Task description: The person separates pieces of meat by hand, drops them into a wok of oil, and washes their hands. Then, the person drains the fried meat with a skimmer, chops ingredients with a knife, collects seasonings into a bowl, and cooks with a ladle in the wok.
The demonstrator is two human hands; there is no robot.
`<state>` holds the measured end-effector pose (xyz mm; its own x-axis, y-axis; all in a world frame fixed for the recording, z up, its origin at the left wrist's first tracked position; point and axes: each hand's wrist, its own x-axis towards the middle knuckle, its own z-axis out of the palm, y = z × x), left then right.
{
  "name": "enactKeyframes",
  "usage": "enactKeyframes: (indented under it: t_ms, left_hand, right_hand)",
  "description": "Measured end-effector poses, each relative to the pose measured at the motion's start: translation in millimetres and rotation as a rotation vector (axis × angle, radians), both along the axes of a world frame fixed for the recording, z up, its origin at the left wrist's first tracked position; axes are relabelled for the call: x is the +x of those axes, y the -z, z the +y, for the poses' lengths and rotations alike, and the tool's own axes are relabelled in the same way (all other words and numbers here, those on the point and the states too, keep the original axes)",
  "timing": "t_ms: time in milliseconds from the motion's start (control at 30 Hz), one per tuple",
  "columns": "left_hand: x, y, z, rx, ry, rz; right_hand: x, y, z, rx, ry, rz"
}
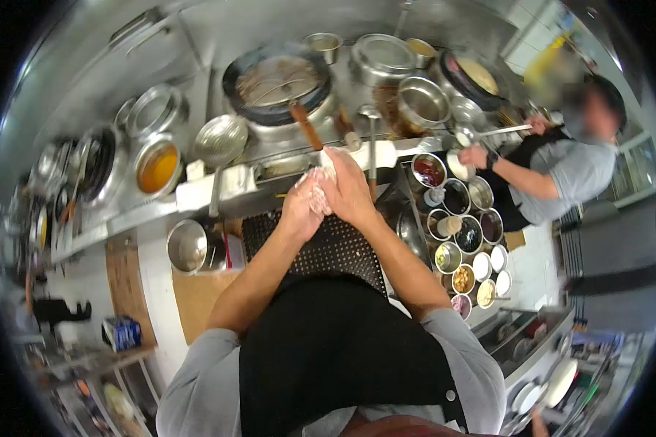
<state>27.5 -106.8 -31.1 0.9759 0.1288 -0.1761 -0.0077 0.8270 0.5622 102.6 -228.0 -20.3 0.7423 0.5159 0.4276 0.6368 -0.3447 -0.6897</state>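
My left hand (302, 210) and my right hand (348, 191) are pressed together in front of the stove's edge, fingers folded against each other. White, flaky or pasty matter (318, 191) coats the fingers of both. Whatever lies between the palms is hidden. Just beyond them is the wooden handle (305, 125) of a tool that rests across a large black wok (237, 102). Dark brown food or liquid shows inside that wok. To the right of my hands, a long-handled ladle (372, 138) lies over the counter edge.
A perforated skimmer (221, 140) and a pot of orange liquid (158, 169) stand left. Right are several seasoning containers (467, 234) and a co-worker (576, 171) holding a ladle. A steel pot (187, 247) sits below the counter, beside a black perforated mat (310, 244).
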Motion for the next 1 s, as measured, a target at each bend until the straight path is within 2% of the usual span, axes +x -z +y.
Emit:
enactKeyframes:
  t_ms: [33, 67, 200, 233, 300, 367, 467, 567, 600, 700, 733, 800, 833, 933, 967, 1000]
  left_hand:
    - [-0.6, -5.1, 12.8, 0.029, -0.081, 0.011]
    - [0.3, -33.0, 12.8, 0.043, -0.214, 0.094]
    - [-5.5, -29.3, 75.9, 0.153, -0.329, -0.022]
    - [-7.4, -28.0, 92.4, 0.145, -0.358, -0.02]
    - [-8.4, -26.5, 126.3, 0.232, -0.462, 0.013]
    - [-4.0, -25.1, 150.8, 0.254, -0.539, 0.049]
    - [4.5, -25.5, 181.0, 0.442, -0.645, 0.033]
    - [15.9, -31.3, 215.1, 0.459, -0.612, 0.087]
    - [19.3, -28.1, 230.8, 0.525, -0.534, 0.115]
    - [31.7, -23.8, 261.0, 0.429, -0.365, 0.039]
    - [30.3, -24.3, 269.5, 0.534, -0.302, 0.077]
    - [31.8, -16.1, 287.7, 0.448, -0.207, -0.007]
    - [33.5, -12.9, 295.0, 0.365, -0.13, -0.084]
    - [44.2, -8.2, 307.5, 0.286, -0.143, -0.084]
    - [47.7, -9.9, 310.5, 0.272, -0.167, -0.091]
    - [46.5, -15.3, 313.2, 0.245, -0.166, -0.069]
  right_hand:
    - [2.7, -9.3, 17.1, 0.062, -0.103, 0.128]
    - [10.3, -0.1, 36.0, 0.158, -0.14, 0.21]
    - [17.6, -28.9, 79.1, 0.392, -0.278, 0.362]
    - [23.3, -43.0, 84.7, 0.246, -0.261, 0.051]
    - [18.9, -57.7, 103.0, 0.165, -0.356, 0.212]
    - [9.9, -71.5, 131.4, 0.103, -0.399, 0.174]
    - [12.8, -68.1, 175.2, 0.034, -0.441, 0.089]
    - [22.1, -63.8, 215.3, -0.033, -0.411, -0.003]
    - [25.4, -63.2, 226.2, -0.085, -0.377, -0.034]
    - [38.9, -49.2, 252.2, -0.099, -0.307, -0.067]
    - [43.0, -47.8, 256.4, -0.106, -0.292, -0.067]
    - [46.9, -52.7, 265.2, -0.094, -0.216, 0.305]
    - [51.1, -50.8, 267.6, -0.096, -0.205, 0.306]
    - [61.2, -61.0, 271.1, 0.021, -0.227, 0.556]
    - [66.5, -58.0, 274.3, 0.009, -0.234, 0.548]
    - [73.5, -49.5, 277.4, 0.147, -0.239, 0.611]
